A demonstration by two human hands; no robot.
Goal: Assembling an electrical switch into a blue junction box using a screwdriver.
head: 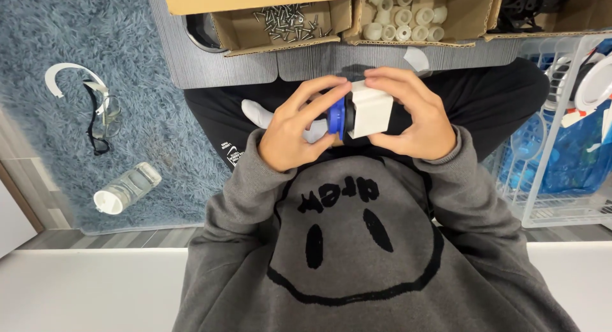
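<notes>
White plastic block (371, 109) with blue disc (336, 117) is held above the lap, clamped by right hand (411, 112); left hand (294, 129) pinches the disc. Judged rigid, light; flat sides offer grip.

The white block (371, 110) looks like smooth matt plastic, its blue disc (336, 117) glossier. The boxes (280, 27) are plain brown cardboard; the screws (290, 21) shiny metal; the rug (76, 109) shaggy cloth.
</notes>
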